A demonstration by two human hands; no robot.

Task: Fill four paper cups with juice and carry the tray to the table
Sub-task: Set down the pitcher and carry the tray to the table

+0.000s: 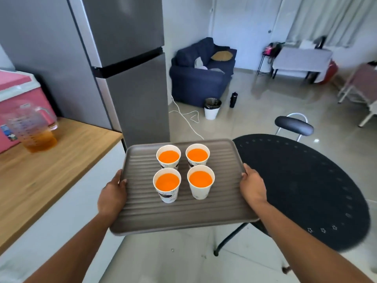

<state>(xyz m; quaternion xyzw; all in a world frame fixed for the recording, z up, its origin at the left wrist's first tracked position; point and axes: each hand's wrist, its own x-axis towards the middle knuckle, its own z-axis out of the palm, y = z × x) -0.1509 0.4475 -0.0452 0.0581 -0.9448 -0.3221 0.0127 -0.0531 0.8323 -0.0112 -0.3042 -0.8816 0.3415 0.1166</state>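
A brown ribbed tray (183, 213) hangs in the air in front of me, between the wooden counter and the round black table (302, 180). Several white paper cups (167, 184) filled with orange juice stand upright in a square on its far half. My left hand (112, 195) grips the tray's left edge, thumb on the rim. Along the right edge my right hand (252, 184) grips the same way. The tray's right corner overlaps the table's left rim in view.
A clear measuring jug (34, 129) with a little juice stands on the wooden counter (51, 166) at left, by a pink cooler (18, 94). A grey fridge (130, 68) rises ahead. A black stool (293, 125) stands behind the table; sofa, bin and bottle lie farther off.
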